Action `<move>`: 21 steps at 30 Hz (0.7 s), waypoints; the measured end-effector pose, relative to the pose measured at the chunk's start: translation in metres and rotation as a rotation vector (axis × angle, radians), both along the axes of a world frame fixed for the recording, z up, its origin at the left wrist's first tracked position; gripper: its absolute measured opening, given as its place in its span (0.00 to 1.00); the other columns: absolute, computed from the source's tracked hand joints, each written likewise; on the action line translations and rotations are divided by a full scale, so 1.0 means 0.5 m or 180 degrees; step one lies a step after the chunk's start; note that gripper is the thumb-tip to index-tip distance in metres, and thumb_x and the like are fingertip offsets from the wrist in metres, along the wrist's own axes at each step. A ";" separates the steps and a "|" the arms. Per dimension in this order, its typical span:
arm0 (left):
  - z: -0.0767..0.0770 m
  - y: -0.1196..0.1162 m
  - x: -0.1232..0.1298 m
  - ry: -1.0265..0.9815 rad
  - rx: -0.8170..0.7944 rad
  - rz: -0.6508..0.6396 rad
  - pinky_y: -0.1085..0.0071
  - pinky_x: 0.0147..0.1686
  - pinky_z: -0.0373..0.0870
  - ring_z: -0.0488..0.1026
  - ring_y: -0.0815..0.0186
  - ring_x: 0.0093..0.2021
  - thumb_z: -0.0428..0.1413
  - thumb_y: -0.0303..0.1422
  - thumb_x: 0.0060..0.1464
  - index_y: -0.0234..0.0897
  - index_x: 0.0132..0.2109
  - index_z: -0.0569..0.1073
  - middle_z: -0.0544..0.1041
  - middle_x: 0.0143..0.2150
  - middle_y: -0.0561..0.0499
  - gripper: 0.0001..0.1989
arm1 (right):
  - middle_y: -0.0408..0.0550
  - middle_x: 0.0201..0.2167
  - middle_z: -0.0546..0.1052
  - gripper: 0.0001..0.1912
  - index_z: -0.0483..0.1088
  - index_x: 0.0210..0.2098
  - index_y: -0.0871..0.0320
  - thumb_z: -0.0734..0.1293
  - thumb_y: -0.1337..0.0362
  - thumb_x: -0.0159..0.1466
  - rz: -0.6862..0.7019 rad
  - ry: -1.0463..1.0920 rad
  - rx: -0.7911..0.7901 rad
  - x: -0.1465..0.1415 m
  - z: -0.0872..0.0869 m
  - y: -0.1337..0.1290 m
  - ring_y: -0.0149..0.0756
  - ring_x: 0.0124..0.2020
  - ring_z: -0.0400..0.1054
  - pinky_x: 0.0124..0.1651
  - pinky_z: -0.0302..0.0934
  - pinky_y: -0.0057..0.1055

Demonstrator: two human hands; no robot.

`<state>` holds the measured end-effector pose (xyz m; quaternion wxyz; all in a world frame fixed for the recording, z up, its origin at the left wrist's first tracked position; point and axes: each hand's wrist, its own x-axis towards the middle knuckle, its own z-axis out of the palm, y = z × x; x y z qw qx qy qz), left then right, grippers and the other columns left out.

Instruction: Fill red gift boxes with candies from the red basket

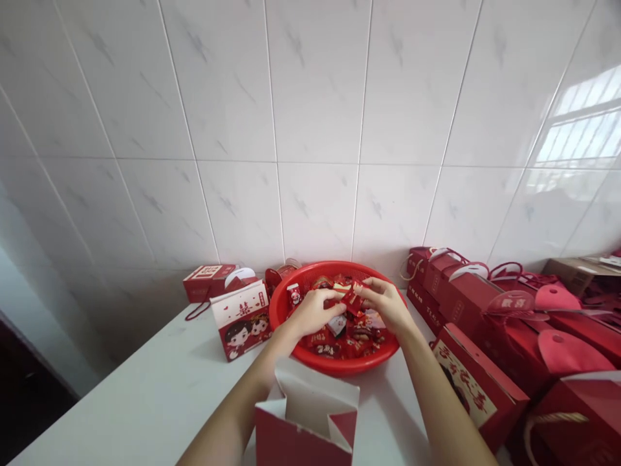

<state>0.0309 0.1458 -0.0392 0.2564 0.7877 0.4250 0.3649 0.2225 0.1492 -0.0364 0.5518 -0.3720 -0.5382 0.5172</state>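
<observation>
A red plastic basket (334, 370) full of wrapped candies (361, 333) stands against the tiled wall. Above its contents, my right hand (387, 301) pinches a small red candy packet (354, 299). The fingers of my left hand (317, 310) are closed on the left side of that same packet, so both hands meet over the middle of the basket. Between my forearms, close to me, an open red paper box (305, 440) stands upright with its white inner flaps raised; its bottom is out of sight.
On the left, a printed white-and-red gift box (241, 320) stands beside the basket, with another red box (206, 283) behind. Many red gift boxes (466, 291) crowd the right side, some with rope handles. A cardboard carton (570, 275) sits far right on the white table (140, 388).
</observation>
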 end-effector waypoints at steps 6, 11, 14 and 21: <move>-0.007 0.003 0.000 -0.0177 -0.0108 0.0047 0.66 0.50 0.73 0.78 0.59 0.46 0.59 0.29 0.56 0.36 0.44 0.78 0.82 0.46 0.47 0.08 | 0.41 0.24 0.74 0.19 0.69 0.26 0.57 0.78 0.57 0.40 -0.0300 0.0479 -0.0325 0.007 -0.004 0.002 0.30 0.24 0.67 0.29 0.62 0.27; -0.025 0.017 -0.003 -0.0298 -0.0152 0.0066 0.66 0.46 0.75 0.77 0.61 0.47 0.60 0.26 0.54 0.36 0.49 0.72 0.78 0.49 0.45 0.15 | 0.40 0.23 0.73 0.18 0.69 0.25 0.57 0.78 0.57 0.42 -0.0370 0.0461 -0.0305 0.011 -0.010 0.007 0.30 0.24 0.66 0.28 0.61 0.27; -0.025 0.019 -0.003 -0.0221 -0.0050 0.0124 0.66 0.46 0.74 0.76 0.61 0.47 0.61 0.25 0.52 0.37 0.48 0.72 0.77 0.51 0.45 0.15 | 0.40 0.21 0.71 0.20 0.66 0.24 0.56 0.78 0.53 0.43 -0.0376 0.0239 -0.0246 0.014 -0.013 0.010 0.31 0.24 0.65 0.28 0.60 0.28; -0.006 0.004 0.000 0.0291 -0.0075 0.0254 0.65 0.50 0.71 0.77 0.60 0.46 0.57 0.25 0.54 0.39 0.50 0.73 0.80 0.46 0.48 0.15 | 0.38 0.20 0.69 0.18 0.68 0.25 0.56 0.76 0.52 0.45 -0.0426 0.0053 -0.0230 0.013 -0.003 0.000 0.30 0.24 0.63 0.28 0.58 0.28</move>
